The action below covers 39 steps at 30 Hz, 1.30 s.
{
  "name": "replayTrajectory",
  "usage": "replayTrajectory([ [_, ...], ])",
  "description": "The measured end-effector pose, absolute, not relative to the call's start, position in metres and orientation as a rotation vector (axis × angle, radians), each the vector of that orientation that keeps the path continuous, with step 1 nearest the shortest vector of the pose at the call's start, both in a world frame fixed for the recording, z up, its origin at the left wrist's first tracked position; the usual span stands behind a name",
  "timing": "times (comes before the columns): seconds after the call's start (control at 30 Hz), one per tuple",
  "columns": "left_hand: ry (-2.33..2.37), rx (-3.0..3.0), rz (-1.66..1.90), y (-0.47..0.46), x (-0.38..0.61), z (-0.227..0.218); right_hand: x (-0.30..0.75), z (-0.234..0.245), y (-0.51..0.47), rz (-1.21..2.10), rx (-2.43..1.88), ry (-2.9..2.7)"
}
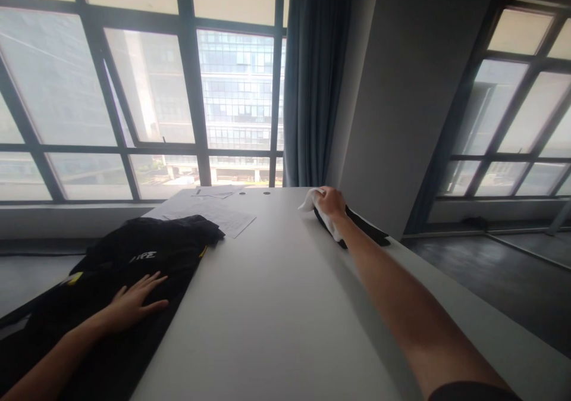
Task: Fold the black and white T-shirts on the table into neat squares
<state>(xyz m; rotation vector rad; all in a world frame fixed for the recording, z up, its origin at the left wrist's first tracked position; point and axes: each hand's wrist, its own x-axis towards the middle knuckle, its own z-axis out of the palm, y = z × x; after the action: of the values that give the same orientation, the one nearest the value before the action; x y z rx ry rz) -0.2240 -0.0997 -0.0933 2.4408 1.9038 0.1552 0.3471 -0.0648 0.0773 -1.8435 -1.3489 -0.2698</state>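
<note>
My left hand lies flat with fingers spread on a black garment, which has small white lettering and a yellow edge. The garment covers the left side of a white table. Stretched far forward, my right hand is closed around a white cloth near the table's far right. Part of the cloth hangs below the hand. Against and behind my wrist lies a flat black item; my arm hides part of it, and I cannot tell its kind.
Printed paper sheets lie at the far left of the table. Two round dark spots mark its far edge. Beyond stand large windows, a blue-grey curtain and a grey pillar. Grey floor shows at right.
</note>
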Motion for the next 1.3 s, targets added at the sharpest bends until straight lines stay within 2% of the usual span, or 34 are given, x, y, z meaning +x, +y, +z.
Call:
replayTrajectory([
  [0.1,1.867,2.408,0.194,-0.11,-0.213,-0.082,0.285,0.08,-0.075,-0.065,-1.637,-1.608],
  [0.23,1.757,2.525,0.442,-0.13,-0.184,-0.066,0.23,0.057,-0.088,0.53,-1.261,-2.034],
  [0.33,1.538,2.587,0.53,-0.146,-0.157,-0.063,0.221,0.022,-0.097,0.779,-1.354,-2.293],
  [0.43,1.362,2.629,0.517,-0.159,-0.133,-0.065,0.228,-0.011,-0.106,0.767,-1.575,-2.439],
  [0.57,1.347,2.668,0.465,-0.165,-0.107,-0.065,0.233,-0.032,-0.118,0.612,-1.576,-2.457],
  [0.73,1.578,2.591,0.442,-0.16,-0.066,-0.067,0.224,-0.04,-0.127,0.275,-1.644,-2.393],
  [0.93,1.45,2.42,0.653,-0.135,-0.033,-0.07,0.224,-0.033,-0.121,0.264,-1.593,-2.023],
  [1.03,1.5,2.413,0.9,-0.125,-0.025,-0.054,0.23,-0.019,-0.12,0.384,-1.381,-1.729],
  [1.13,1.622,2.284,1.047,-0.118,-0.019,-0.037,0.236,-0.003,-0.124,0.707,-1.111,-1.611],
  [1.23,1.547,2.039,1.241,-0.107,-0.015,-0.028,0.241,0.006,-0.126,1.034,-0.94,-1.561],
  [1.3,1.412,1.769,1.381,-0.1,-0.014,-0.027,0.244,0.007,-0.124,1.088,-0.941,-1.455],
])
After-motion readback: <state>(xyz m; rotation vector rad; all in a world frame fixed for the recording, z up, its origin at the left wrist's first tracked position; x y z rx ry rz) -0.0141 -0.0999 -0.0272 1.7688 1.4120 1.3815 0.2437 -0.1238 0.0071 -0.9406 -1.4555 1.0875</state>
